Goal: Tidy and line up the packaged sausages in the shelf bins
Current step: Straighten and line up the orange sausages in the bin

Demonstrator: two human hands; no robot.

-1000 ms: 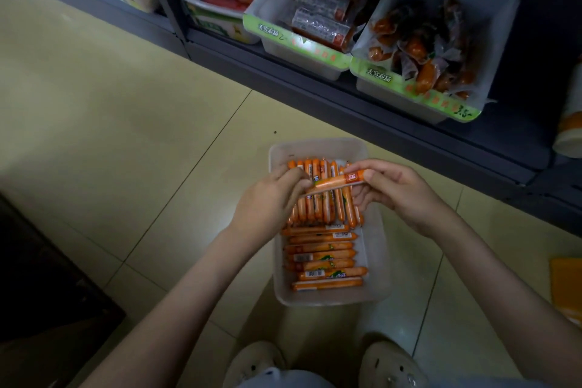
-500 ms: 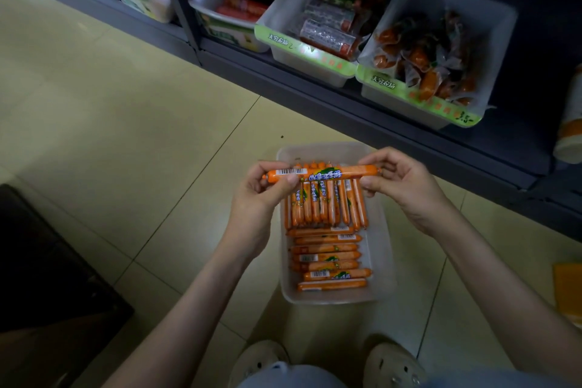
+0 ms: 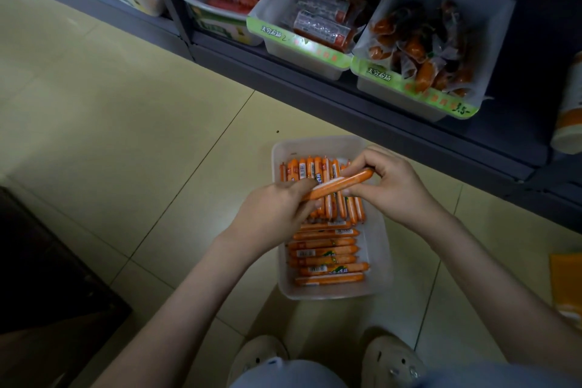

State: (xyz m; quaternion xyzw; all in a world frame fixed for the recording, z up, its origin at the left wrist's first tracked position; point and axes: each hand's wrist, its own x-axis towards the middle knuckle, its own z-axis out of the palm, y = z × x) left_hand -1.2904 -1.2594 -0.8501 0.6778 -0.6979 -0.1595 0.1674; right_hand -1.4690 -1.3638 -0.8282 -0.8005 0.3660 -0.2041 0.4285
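Here, both hands hold one orange sausage by its ends. The left hand curls round the lower end, and the right hand pinches the upper end between thumb and fingers. The sausage is tilted over the far half of the clear bin on the floor, above a lengthwise row of sausages. A crosswise stack fills the near end.
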